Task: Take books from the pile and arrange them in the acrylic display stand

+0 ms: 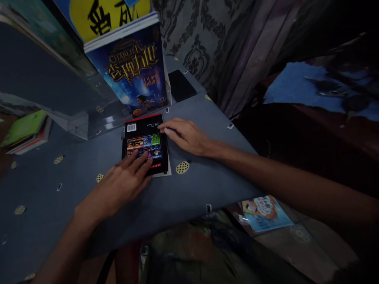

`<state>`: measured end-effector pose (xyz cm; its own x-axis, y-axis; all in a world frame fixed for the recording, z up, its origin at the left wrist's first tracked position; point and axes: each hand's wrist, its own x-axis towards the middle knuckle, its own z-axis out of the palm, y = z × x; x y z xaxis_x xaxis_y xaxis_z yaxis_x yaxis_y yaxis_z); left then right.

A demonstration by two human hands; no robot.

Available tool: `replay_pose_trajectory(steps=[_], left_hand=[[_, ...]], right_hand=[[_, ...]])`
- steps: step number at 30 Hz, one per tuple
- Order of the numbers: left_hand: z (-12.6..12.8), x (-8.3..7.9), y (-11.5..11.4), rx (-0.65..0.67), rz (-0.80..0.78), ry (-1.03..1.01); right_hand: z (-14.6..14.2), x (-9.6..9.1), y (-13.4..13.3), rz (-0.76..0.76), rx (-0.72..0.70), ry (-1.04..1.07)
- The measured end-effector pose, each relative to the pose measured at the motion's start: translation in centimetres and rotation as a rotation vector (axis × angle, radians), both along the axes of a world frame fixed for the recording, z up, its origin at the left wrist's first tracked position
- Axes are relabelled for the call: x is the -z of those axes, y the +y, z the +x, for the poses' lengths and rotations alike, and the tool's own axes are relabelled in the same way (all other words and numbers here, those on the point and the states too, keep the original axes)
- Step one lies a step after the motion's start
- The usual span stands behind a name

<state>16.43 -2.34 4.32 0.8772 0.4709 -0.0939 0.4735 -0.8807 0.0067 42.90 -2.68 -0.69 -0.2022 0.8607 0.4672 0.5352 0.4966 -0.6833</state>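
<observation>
- Black, glossy cover: the black book [145, 132] lies flat on the blue-grey cloth [192, 189] at the middle of the table. Its barcode is toward the far edge, and a grid of small coloured pictures crosses its middle.
- Left hand [122, 183]: palm down, fingers loosely spread, with the tips resting on the lower half of the cover. It pinches nothing.
- Right hand [185, 136]: palm down, fingers extended and close together, with the tips touching the book's right edge near the upper corner. Whether a fingertip is hooked under that edge cannot be told.
- Pale sheet [162, 173]: a sliver shows under the book's lower right corner.
- Blue book [133, 71]: stands upright just behind the black book, leaning on a yellow cover [109, 15] and held by a clear stand [79, 118].
- Phone [181, 85]: dark, lying flat beside the blue book, near the curtain [207, 39].
- Risk, as a judgement: the cover looks slick. An uneven push from the flat hands could slide the book on the loose sheet or bunch the cloth, and a shove toward the far edge could knock the upright book over.
- Count: two hands, one black book, one pale sheet, one blue book, one yellow cover, one stand, one phone.
- Also counted: one pile of books [25, 132] at the far left, and one booklet [263, 213] below the table edge.
</observation>
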Motion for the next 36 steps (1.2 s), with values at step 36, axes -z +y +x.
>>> replay_pose_trajectory(steps=[36], left_hand=[[0.2,1.1,7.8,-0.912,-1.013,-1.087]], right_hand=[[-0.9,0.3,-2.0,-0.002,-0.266,-0.357]])
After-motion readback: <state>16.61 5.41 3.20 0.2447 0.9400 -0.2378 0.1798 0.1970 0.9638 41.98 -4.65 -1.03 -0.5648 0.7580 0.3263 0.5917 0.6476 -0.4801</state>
